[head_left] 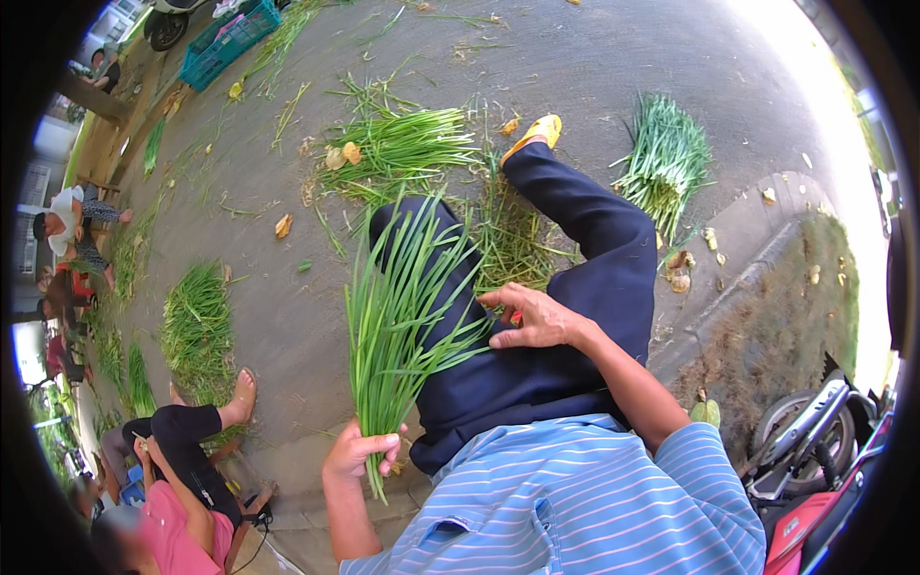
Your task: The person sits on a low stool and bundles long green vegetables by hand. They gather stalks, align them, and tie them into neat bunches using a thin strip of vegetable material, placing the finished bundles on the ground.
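A bunch of garlic chives (388, 326) is held by its pale stem ends in my left hand (359, 452), fingers wrapped round it. Its long green leaves fan out upward over my left thigh. My right hand (539, 321) hovers over my lap, just right of the leaf tips; thumb and fingers are apart and nothing shows between them. Between my legs lies a heap of loose, partly yellowed leaves (513, 235). Beyond my left knee is a pile of chives (412, 144), and a neater bundle of chives (669, 158) rests to the right of my foot.
On the left, a person in a pink top (196, 517) sits near another heap of chives (198, 321). More people sit farther off. A teal crate (228, 46) stands at the far left. A motorbike (815, 460) is close on my right, beside a kerb (738, 283).
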`<action>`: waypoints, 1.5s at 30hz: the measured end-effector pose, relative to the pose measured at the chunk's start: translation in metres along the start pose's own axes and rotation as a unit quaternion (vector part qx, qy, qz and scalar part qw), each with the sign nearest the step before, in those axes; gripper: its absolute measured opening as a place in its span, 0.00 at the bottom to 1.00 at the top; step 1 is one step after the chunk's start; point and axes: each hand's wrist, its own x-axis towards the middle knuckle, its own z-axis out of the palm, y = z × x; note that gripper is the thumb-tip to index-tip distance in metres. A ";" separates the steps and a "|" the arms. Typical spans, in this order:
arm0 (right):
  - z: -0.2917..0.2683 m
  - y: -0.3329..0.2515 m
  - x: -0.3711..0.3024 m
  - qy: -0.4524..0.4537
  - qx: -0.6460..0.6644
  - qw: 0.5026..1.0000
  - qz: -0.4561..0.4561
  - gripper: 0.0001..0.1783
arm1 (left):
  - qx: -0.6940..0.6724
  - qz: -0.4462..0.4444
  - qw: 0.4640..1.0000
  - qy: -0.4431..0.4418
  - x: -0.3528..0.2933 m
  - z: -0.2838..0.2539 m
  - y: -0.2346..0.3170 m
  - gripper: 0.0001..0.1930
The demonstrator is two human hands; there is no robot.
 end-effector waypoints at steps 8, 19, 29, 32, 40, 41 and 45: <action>-0.012 0.025 0.012 0.235 -0.137 0.961 0.052 0.08 | 0.035 -0.017 0.999 -0.012 -0.007 0.009 0.011 0.15; -0.005 -0.076 -0.010 -0.177 0.209 0.961 0.037 0.30 | 0.025 0.072 0.997 -0.015 0.002 0.064 0.044 0.15; 0.051 -0.090 0.009 0.068 0.579 0.809 0.077 0.33 | 0.626 0.225 0.658 0.352 0.065 0.123 0.029 0.21; 0.054 -0.078 0.010 0.102 0.669 0.732 0.082 0.21 | 0.570 0.285 0.698 0.327 0.073 0.124 0.010 0.29; 0.035 -0.061 0.011 0.008 0.749 0.661 0.044 0.22 | 0.232 0.328 0.906 0.136 0.080 0.100 0.000 0.35; 0.032 -0.061 0.012 -0.006 0.759 0.651 0.034 0.23 | 0.220 0.361 0.903 0.080 0.083 0.097 0.003 0.30; 0.025 -0.061 0.016 -0.048 0.773 0.633 0.005 0.27 | 0.085 0.069 0.986 -0.122 0.071 0.095 0.029 0.26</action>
